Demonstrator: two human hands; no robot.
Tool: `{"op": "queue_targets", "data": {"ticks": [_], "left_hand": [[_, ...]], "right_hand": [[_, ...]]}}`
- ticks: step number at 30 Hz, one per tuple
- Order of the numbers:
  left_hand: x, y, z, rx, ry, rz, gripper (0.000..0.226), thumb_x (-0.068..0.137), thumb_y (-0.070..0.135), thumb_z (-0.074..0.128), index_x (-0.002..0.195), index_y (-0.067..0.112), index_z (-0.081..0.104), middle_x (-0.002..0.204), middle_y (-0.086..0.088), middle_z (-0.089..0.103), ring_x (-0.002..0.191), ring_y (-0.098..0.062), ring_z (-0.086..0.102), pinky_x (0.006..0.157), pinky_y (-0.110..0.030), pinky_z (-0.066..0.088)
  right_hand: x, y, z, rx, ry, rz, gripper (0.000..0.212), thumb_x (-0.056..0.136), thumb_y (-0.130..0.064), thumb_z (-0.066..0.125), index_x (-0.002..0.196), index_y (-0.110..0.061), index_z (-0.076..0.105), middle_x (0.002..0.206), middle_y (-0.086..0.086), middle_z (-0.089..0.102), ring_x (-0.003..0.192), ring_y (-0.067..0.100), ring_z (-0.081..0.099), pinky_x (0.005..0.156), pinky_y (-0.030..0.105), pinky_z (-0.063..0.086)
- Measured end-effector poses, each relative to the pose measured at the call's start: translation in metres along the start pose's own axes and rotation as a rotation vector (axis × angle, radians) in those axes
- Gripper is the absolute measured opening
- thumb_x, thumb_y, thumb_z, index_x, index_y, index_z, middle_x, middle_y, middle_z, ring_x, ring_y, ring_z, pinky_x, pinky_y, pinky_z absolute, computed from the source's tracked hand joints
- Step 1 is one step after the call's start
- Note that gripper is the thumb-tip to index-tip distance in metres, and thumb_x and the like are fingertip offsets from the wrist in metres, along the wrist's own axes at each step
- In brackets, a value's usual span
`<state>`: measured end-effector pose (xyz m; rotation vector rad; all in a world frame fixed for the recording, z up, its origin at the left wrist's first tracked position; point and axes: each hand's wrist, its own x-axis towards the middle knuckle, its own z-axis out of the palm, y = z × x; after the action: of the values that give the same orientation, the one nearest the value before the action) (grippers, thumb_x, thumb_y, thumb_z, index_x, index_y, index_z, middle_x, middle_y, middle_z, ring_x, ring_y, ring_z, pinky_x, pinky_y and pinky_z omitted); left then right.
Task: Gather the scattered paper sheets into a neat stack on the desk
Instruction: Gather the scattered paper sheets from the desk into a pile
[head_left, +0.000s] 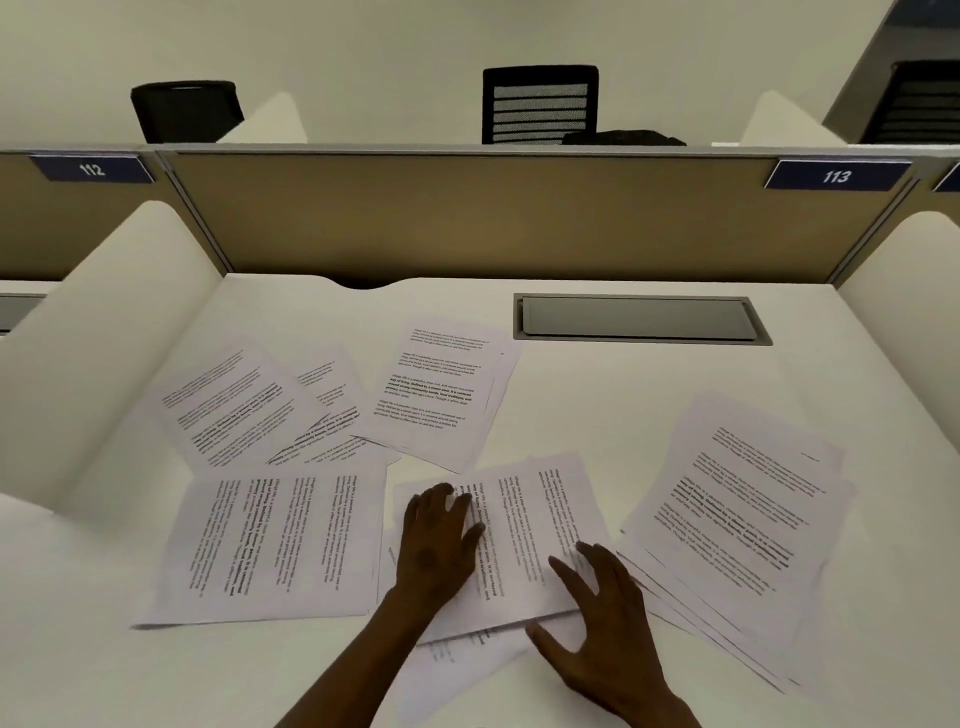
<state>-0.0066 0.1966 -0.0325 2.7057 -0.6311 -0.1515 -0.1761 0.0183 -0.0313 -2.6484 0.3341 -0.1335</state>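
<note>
Printed white paper sheets lie scattered over the white desk (597, 395). A small pile of sheets (524, 525) sits at the near centre. My left hand (439, 540) presses flat on its left part, fingers spread. My right hand (602, 618) rests on the pile's right lower edge, thumb under a lifted corner and fingers apart on top. A sideways sheet (275, 545) lies to the left. Several fanned sheets (743, 509) lie to the right. Farther back are a tilted sheet (436, 384) and overlapping sheets (244, 405).
A grey cable hatch (641, 318) is set in the desk at the back right. A tan partition (467, 218) closes the far edge, with white curved dividers (104, 353) on both sides. Black chairs (540, 104) stand beyond it.
</note>
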Motion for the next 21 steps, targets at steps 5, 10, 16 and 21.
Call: {"op": "queue_targets", "data": {"ticks": [5, 10, 16, 21], "left_hand": [[0.010, -0.008, -0.002, 0.010, -0.128, -0.087, 0.074, 0.093, 0.063, 0.035, 0.155, 0.024, 0.025, 0.161, -0.008, 0.025, 0.149, -0.028, 0.023, 0.123, -0.044, 0.015], [0.014, -0.003, -0.007, 0.097, -0.033, -0.075, 0.076, 0.085, 0.070, 0.032, 0.137, 0.019, 0.051, 0.126, -0.005, 0.055, 0.122, -0.028, 0.047, 0.106, -0.045, 0.034], [0.014, 0.003, -0.003, 0.018, -0.038, -0.045, 0.062, 0.082, 0.069, 0.045, 0.117, 0.019, 0.057, 0.123, -0.003, 0.050, 0.114, -0.023, 0.047, 0.094, -0.036, 0.040], [0.012, 0.013, -0.002, 0.011, -0.115, -0.072, 0.074, 0.086, 0.068, 0.046, 0.143, 0.022, 0.039, 0.136, -0.003, 0.045, 0.123, -0.022, 0.042, 0.098, -0.036, 0.043]], "right_hand": [[-0.004, 0.005, 0.005, -0.125, -0.142, -0.056, 0.066, 0.074, -0.082, 0.045, 0.121, -0.038, 0.061, 0.145, 0.004, 0.051, 0.140, 0.023, 0.032, 0.101, 0.048, 0.047], [-0.005, 0.011, 0.002, -0.104, -0.198, -0.056, 0.063, 0.073, -0.086, 0.039, 0.108, -0.041, 0.063, 0.144, -0.004, 0.052, 0.135, 0.019, 0.046, 0.095, 0.040, 0.054], [-0.003, 0.008, -0.007, -0.035, -0.256, -0.040, 0.076, 0.060, -0.092, 0.047, 0.108, -0.034, 0.055, 0.158, -0.013, 0.022, 0.148, 0.010, 0.011, 0.116, 0.032, 0.028], [0.001, 0.004, -0.009, -0.027, -0.359, -0.003, 0.085, 0.060, -0.087, 0.052, 0.130, -0.038, 0.042, 0.161, -0.015, 0.008, 0.150, 0.008, 0.001, 0.116, 0.024, 0.015]]}}
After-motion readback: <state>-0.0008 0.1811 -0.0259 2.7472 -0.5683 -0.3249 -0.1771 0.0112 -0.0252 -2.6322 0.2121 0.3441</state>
